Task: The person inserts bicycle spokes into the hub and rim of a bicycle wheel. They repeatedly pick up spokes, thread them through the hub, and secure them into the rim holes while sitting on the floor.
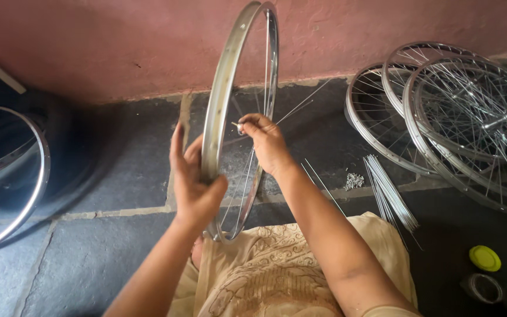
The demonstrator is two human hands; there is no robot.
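Bare metal wheel rim [225,88] stands upright on edge at centre of the stone floor [124,158], just in front of the person's lap, top near the pink wall [118,41]. Left hand [193,182] wraps the rim's near side, thumb & fingers closed round it. Right hand [265,141] is inside the rim, fingertips pinched on a small spoke nipple [239,126] w/ a thin spoke [300,105] running off to the right. Loose spoke bundle [388,191] & nipple pile [354,181] lie right of the rim. Spoked wheels [465,123] lean at the floor's right edge; yellow lid [484,258] in bottom-right corner; another rim [30,176] at left edge.
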